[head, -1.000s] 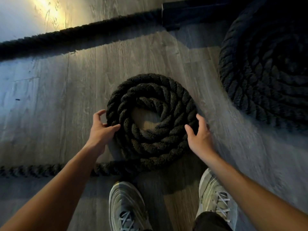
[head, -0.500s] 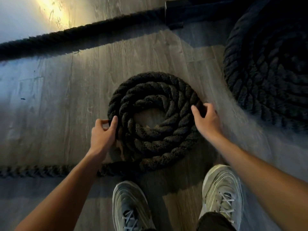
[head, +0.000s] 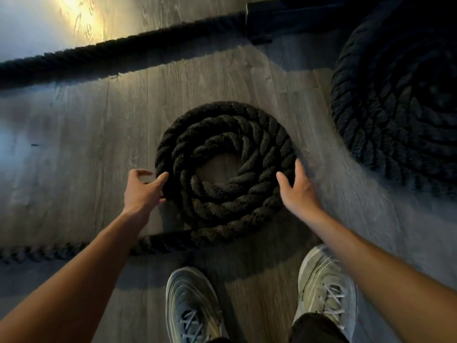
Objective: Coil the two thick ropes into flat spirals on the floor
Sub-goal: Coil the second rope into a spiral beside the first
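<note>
Between left hand [head: 142, 191], right hand [head: 298, 191]: rope coil [head: 222, 120]

A grey wood-plank floor [head: 86, 169] is carrying a small flat spiral of thick dark twisted rope [head: 222, 129] at its centre, with the loose rope tail [head: 49, 251] running off leftward. A larger dark rope coil [head: 400, 107] is sitting to the right. A straight stretch of dark rope [head: 99, 55] is lying across the far left, and two pale laced sneakers [head: 190, 308] are standing near the small spiral.
</note>
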`<state>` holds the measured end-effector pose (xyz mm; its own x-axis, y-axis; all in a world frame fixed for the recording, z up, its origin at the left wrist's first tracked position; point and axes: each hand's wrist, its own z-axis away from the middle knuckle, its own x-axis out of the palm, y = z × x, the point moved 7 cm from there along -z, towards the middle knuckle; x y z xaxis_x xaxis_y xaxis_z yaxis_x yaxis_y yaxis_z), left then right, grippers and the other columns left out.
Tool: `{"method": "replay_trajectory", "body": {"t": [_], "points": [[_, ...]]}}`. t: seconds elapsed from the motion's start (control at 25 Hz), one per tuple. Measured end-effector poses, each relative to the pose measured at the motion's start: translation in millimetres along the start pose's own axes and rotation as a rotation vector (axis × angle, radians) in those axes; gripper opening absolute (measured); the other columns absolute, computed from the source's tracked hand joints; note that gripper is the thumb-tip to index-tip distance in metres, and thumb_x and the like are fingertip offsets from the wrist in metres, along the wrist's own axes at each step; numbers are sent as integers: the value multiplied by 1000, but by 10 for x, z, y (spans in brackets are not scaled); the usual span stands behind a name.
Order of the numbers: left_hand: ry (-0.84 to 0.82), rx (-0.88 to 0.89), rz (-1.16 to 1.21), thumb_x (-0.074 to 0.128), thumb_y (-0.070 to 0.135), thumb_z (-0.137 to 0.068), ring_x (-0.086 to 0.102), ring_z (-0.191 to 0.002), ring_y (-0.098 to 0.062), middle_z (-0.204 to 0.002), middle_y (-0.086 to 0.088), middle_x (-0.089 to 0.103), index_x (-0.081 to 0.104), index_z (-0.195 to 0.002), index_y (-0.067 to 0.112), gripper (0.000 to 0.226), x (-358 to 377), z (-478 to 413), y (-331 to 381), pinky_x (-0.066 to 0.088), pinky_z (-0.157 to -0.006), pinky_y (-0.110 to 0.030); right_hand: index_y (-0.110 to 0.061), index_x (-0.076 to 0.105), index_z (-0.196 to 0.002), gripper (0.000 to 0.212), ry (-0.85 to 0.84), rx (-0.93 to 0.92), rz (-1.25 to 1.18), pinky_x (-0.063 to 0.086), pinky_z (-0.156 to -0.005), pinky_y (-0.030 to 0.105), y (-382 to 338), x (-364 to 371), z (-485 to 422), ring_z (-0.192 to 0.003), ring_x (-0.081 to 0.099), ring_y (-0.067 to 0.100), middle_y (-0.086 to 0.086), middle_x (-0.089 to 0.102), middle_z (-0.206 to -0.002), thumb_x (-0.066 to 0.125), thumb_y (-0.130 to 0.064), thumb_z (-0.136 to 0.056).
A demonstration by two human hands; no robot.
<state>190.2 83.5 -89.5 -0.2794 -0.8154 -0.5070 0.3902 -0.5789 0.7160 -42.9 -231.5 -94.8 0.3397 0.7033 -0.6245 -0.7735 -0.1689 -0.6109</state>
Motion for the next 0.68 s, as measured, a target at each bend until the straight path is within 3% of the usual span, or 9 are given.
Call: {"method": "replay_trajectory", "body": {"t": [0.08,0.12,0.2,0.28,0.36,0.44,0.52,0.6,0.68], "points": [[-112,-78,36,73,32,-89,68,-74,-26,-103,-12,67,34,-144,34,67,68,172,-52,60,-62,-37,-21,24,-155,69,-18,-77,-7,30,-113,40,-117,-169,-234,-142,34,29,10,33,-158,51,-48,-97],[-155,-94,23,71,29,-91,69,-71,-27,-106,-10,68,23,-151,41,78,99,256,-86,61,-59,-36,-22,32,-152,67,-20,-95,-10,35,-110,39,-173,-240,-335,-139,40,29,8,41,-153,54,-49,-95],[-241,-114,2,70,29,-90,71,-64,-25,-111,-8,68,15,-152,53,86,174,398,-214,60,-53,-33,-21,47,-141,63,35,-101,7,44,-100,39,-236,-352,-503,-126,52,30,9,56,-137,55,-57,-91],[-252,-108,-18,73,35,-87,71,-63,-20,-111,-7,70,22,-151,52,84,192,487,-317,59,-56,-32,-19,54,-132,70,83,-39,27,48,-93,42,-220,-359,-519,-116,58,32,10,62,-124,46,-71,-86],[-160,-34,-87,73,56,-83,70,-73,-16,-100,0,71,38,-146,40,74,142,429,-306,57,-67,-34,-18,49,-136,77,103,35,-8,47,-96,46,-145,-264,-380,-119,56,35,12,59,-130,36,-75,-85],[-34,29,-150,63,72,-81,69,-83,-21,-90,1,68,58,-122,25,64,76,302,-176,55,-75,-38,-20,33,-149,71,125,66,-38,39,-103,47,-72,-159,-93,-132,45,36,14,44,-148,39,-63,-94],[61,56,-197,61,63,-88,66,-93,-27,-89,1,64,59,-100,15,49,49,120,-29,48,-75,-36,-20,19,-155,70,116,73,-74,34,-107,45,-1,-50,252,-139,36,36,13,29,-158,44,-53,-98],[69,104,-145,67,46,-92,63,-107,-24,-108,3,64,57,-115,16,39,83,-23,79,48,-84,-35,-17,12,-156,73,73,75,-90,32,-109,41,86,85,555,-143,31,33,13,21,-161,44,-49,-99],[-30,185,-62,67,29,-95,59,-119,-19,-138,4,56,45,-141,30,51,189,-90,147,48,-102,-37,-13,5,-157,75,23,52,-80,26,-113,36,140,177,672,-147,24,30,13,15,-164,40,-48,-101]]}}
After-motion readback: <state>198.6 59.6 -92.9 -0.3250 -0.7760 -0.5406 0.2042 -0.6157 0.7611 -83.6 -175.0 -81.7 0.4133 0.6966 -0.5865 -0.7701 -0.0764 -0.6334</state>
